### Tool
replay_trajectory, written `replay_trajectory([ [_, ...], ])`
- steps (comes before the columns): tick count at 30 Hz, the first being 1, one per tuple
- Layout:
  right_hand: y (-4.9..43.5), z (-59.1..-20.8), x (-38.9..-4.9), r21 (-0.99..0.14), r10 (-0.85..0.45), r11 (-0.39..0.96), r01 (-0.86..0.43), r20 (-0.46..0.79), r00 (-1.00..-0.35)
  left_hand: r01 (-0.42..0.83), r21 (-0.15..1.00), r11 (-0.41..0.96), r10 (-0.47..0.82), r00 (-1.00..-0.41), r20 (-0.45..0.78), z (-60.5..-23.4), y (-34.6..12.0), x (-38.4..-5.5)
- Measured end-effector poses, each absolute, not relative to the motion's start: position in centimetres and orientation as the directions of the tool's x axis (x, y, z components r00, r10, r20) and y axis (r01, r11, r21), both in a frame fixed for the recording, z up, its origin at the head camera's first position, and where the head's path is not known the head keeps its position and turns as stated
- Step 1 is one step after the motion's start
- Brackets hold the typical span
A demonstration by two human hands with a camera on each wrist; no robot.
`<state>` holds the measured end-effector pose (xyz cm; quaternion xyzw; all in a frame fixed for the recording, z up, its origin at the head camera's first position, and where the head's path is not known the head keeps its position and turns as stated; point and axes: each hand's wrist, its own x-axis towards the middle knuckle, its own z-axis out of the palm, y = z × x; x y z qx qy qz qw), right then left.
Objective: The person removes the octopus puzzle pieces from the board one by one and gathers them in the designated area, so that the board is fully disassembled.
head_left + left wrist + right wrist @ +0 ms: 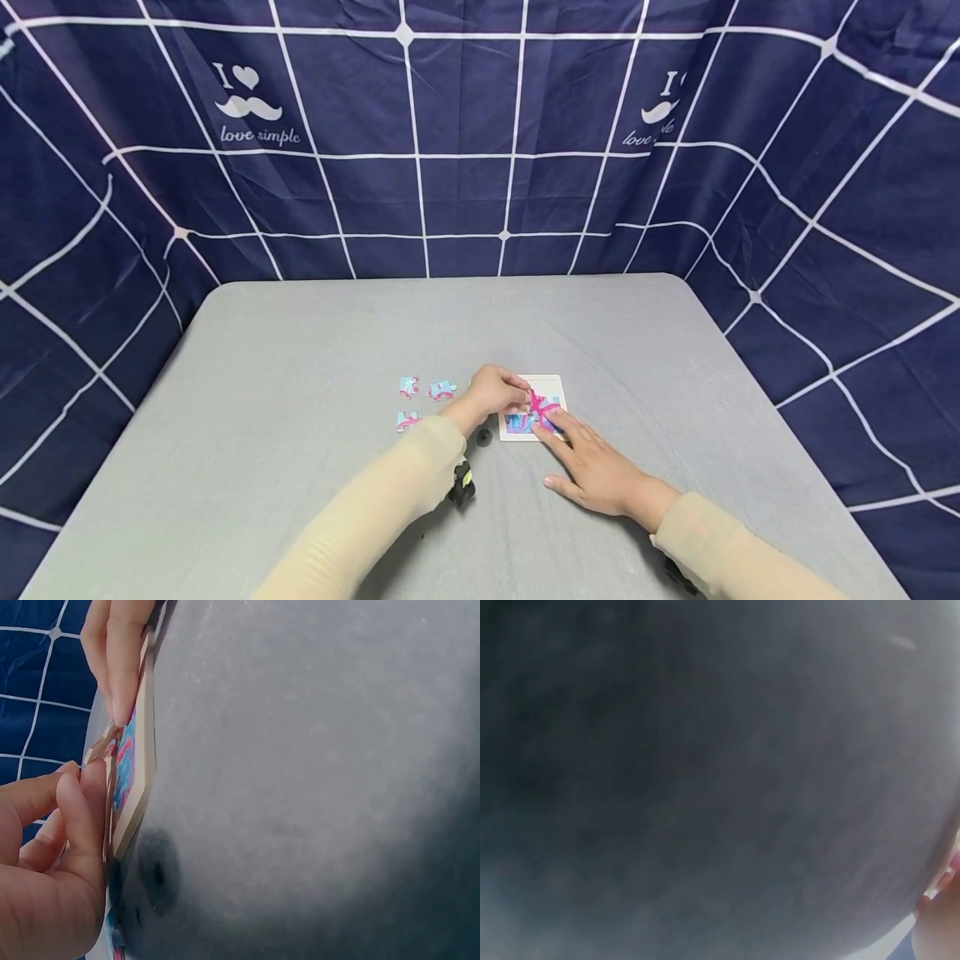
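Clearly, left hand [497,390]: thumb and fingers were bent together, pinching a pink-marked puzzle piece [536,400] by its edge.
Pinched piece: it stood tilted at the left fingertips, over the tray, just beyond the right fingertips.
Right hand [600,471]: nothing was grasped; its fingers reached out fairly straight, the foremost tips resting on the puzzle, the thumb spread apart toward the wearer.
White tray [546,379]: it lay beneath both sets of fingertips, its bare floor showing beyond them.
Blue-and-pink set pieces [519,423]: these filled the tray's near part, below the left fingers and beside the right fingertips.
Three loose pieces [442,389]: they lay left of the left fingers, apart from one another.
Grey tabletop [300,375]: it spread under and around all the fingers.
Dark blue cloth [465,196]: white-lined, it hung well beyond the fingertips.
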<state>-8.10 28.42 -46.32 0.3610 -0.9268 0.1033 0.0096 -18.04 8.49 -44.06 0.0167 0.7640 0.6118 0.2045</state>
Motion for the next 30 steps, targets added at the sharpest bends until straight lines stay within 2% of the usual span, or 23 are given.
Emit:
replay_trajectory([
  [8,28.4,-46.3,-8.1,-0.189,-0.659,0.731,-0.655,0.054,-0.751,-0.212,0.935,0.286,0.249,-0.925,-0.286,-44.1,8.6,-18.1],
  [18,28.4,-46.1,-8.0,-0.201,-0.644,0.748,-0.632,0.008,-0.765,-0.227,0.932,0.281,0.286,-0.907,-0.308,-43.8,7.1,-18.2],
  [30,28.4,-46.4,-8.1,-0.21,-0.647,0.739,-0.64,0.044,-0.761,-0.237,0.934,0.266,0.317,-0.894,-0.317,-42.6,2.7,-19.6],
])
